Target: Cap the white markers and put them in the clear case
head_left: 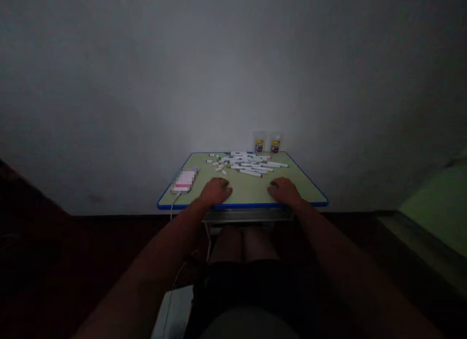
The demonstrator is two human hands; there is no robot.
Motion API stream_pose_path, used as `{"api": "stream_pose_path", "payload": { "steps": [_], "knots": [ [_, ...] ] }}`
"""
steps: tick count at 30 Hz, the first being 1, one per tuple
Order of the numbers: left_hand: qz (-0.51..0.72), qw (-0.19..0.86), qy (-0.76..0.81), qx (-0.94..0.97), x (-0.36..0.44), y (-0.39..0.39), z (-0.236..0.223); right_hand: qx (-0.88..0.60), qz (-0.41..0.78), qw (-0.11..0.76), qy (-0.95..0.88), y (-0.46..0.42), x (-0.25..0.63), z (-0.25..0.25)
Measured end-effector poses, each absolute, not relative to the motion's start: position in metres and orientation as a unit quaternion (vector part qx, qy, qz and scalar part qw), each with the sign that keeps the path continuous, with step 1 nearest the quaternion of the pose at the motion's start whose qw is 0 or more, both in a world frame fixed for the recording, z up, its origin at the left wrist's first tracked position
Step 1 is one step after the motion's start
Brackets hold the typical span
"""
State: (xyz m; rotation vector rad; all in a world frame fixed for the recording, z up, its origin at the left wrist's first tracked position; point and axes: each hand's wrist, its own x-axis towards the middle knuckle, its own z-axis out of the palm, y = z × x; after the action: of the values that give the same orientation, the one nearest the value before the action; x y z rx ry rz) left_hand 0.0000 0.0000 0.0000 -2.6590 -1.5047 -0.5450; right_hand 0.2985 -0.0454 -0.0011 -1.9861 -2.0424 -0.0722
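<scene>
My left hand (216, 191) rests near the front of a small table (251, 189), thumb apart from its loosely bent fingers, with nothing in it. Mirroring it on the right, my right hand (284, 189) also lies on the tabletop, fingers slightly curled, thumb apart, holding nothing. Beyond both hands is a loose pile of white markers (251, 173), some showing coloured ends. Small white marker caps (224, 172) lie scattered at the pile's left side, nearest my left hand. Neither hand touches the markers.
Two clear containers (259, 143) with yellow, red and blue labels stand at the back edge by the wall. A phone (184, 181), its screen blurred, lies at left with a white cable (172, 207) hanging over the front. A pale box-like object (175, 310) is low at left.
</scene>
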Motion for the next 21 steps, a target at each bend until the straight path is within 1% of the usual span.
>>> {"api": "stream_pose_path", "payload": {
  "steps": [4,8,14,16,21],
  "knots": [
    [-0.173,0.017,-0.512,-0.841,0.002,0.010,0.003,-0.691,-0.009,0.170,-0.702,-0.029,0.305,0.005],
    [-0.229,0.025,-0.523,-0.821,0.010,0.044,0.021,-0.665,-0.025,0.214,-0.715,0.005,0.303,0.028],
    [-0.253,-0.041,-0.517,-0.817,0.025,0.110,0.048,-0.586,-0.011,0.231,-0.777,0.067,0.280,0.062],
    [-0.286,-0.070,-0.507,-0.810,0.028,0.121,0.047,-0.564,-0.015,0.252,-0.786,0.080,0.273,0.062],
    [-0.426,-0.110,-0.519,-0.733,0.026,0.118,0.031,-0.515,-0.037,0.354,-0.779,0.091,0.270,0.040]
  ]
}}
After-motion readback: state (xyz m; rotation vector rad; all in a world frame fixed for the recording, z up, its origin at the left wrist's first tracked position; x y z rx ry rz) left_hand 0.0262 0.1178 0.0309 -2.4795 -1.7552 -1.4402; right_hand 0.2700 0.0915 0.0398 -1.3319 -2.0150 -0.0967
